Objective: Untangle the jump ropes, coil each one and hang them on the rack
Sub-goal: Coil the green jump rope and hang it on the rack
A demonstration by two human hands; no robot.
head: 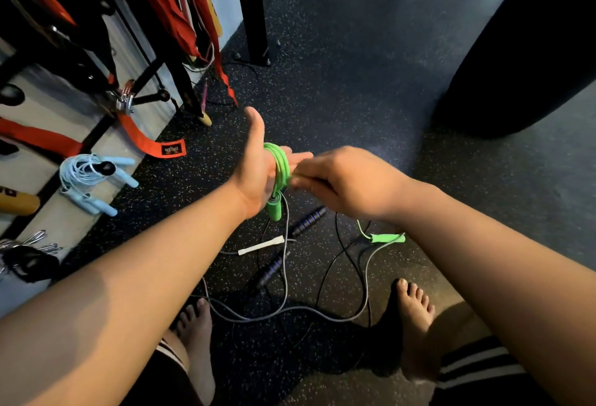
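Observation:
A green jump rope (279, 163) is wound in several loops around my left hand (254, 163), whose palm faces up with thumb raised. One green handle (274, 209) hangs below that palm. My right hand (335, 180) pinches the green cord right beside the loops. The other green handle (387, 238) hangs below my right wrist, near the floor. On the floor between my feet lie a black rope with dark handles (308, 221) and a grey rope (290, 310) with a white handle (261, 246), crossing each other. A light blue rope (88, 180) hangs coiled on the rack at left.
The rack (96, 60) with orange straps and bands runs along the left wall. A black post (253, 9) stands ahead, a large dark punching bag (529, 44) at right. My bare feet (414, 318) stand on speckled rubber floor beside the loose ropes.

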